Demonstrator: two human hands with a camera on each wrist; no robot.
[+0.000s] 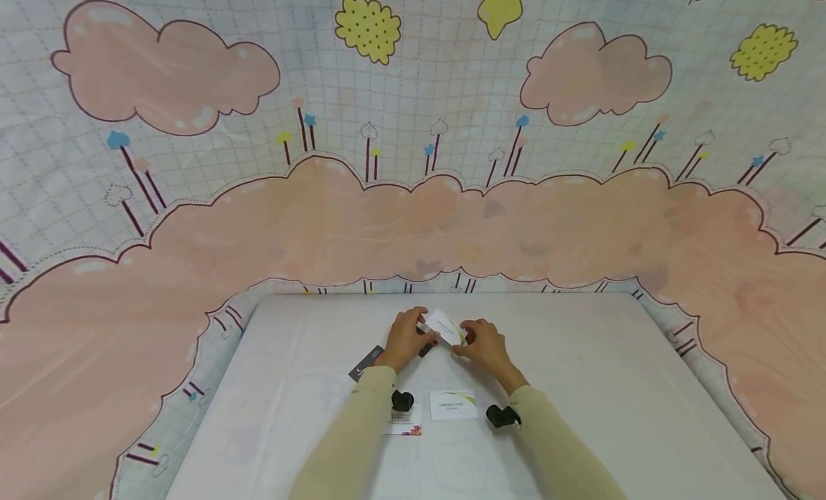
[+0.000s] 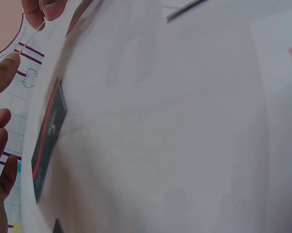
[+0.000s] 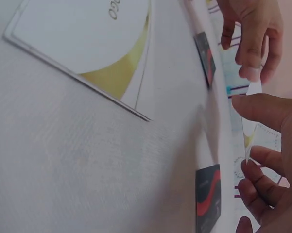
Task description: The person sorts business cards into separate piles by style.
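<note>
Flat card (image 1: 453, 405) on worktop (image 1: 632, 385), at six o'clock from held card (image 1: 445, 326). Right hand (image 1: 485, 348): thumb and fingers clamped on four-o'clock end, card toward ten. Left hand (image 1: 404, 340) pinches opposite end, card toward three. Long axis ten-to-four; neither hand nearer.

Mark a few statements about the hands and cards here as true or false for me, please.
1. The left hand and right hand both hold one white card. True.
2. That card rests flat on the table. False: it is held up above it.
3. Every card in view is white. False: a dark card shows too.
4. Another white card lies on the table, below the hands in the head view. True.
</note>
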